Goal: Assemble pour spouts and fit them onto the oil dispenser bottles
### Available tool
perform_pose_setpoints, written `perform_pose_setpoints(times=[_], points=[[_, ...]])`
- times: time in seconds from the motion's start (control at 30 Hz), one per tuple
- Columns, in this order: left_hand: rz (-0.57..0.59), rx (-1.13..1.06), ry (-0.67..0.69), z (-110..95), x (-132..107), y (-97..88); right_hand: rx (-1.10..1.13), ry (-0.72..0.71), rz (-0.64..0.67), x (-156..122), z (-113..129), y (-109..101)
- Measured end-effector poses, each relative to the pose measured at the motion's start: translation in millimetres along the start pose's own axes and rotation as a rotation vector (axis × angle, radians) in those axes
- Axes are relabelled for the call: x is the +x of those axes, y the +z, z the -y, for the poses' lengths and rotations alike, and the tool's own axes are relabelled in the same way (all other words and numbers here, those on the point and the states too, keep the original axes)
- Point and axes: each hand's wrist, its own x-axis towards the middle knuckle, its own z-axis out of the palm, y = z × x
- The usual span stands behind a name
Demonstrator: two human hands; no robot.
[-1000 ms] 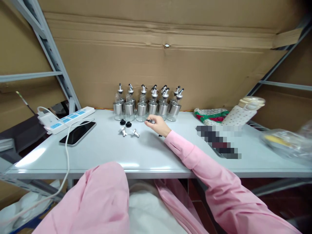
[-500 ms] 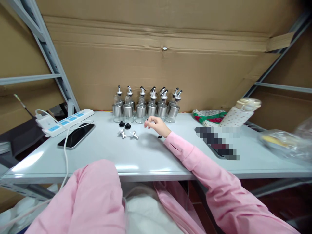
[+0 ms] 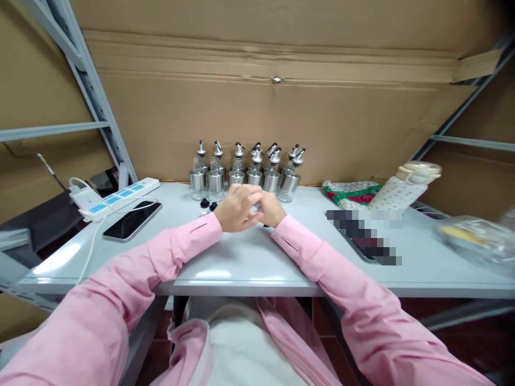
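My left hand [image 3: 238, 209] and my right hand [image 3: 273, 208] meet over the table in front of the bottles. Both have curled fingers, closed around something I cannot make out. Behind them, glass oil bottles [image 3: 215, 181] with steel sleeves stand in two rows. Several carry silver pourer spouts [image 3: 276, 156] with black levers, while three front-left bottles have bare necks. Two black stoppers [image 3: 205, 203] lie just left of my left hand. My left hand and sleeve mostly cover the loose pourers on the table.
On the left are a power strip [image 3: 124, 198] with a white cable and a phone [image 3: 132, 221]. A patterned cloth [image 3: 350, 194], a dotted flask [image 3: 398, 190], a pixelated dark item [image 3: 364, 238] and a plastic-wrapped package [image 3: 475, 238] lie to the right. Cardboard [image 3: 281, 118] backs the table.
My left arm has risen from below the table edge, and its hand has joined my right hand. My right hand stays over nearly the same spot. The view has shifted slightly.
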Motion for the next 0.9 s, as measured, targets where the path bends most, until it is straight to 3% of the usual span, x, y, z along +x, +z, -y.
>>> perform_pose_setpoints(times=[0.1,0.3,0.5,0.7,0.9], points=[[0.022,0.068,-0.063,15.2,-3.9,10.1,-0.021,-0.026,-0.016,0.0,-1.9,1.6],[0.161,0.113,-0.305,2.3,-10.8,3.0,-0.034,-0.085,-0.009,0.7,-0.7,2.7],[0.174,0.112,-0.306,11.3,-12.5,-8.2,-0.026,-0.21,0.019,-1.3,8.6,4.9],[0.307,0.029,-0.299,14.2,-11.9,-6.5,-0.047,-0.18,0.057,-3.8,16.8,4.4],[0.391,-0.263,-0.363,15.5,-10.6,-4.3,-0.004,-0.102,0.035,-4.0,26.4,-0.1]])
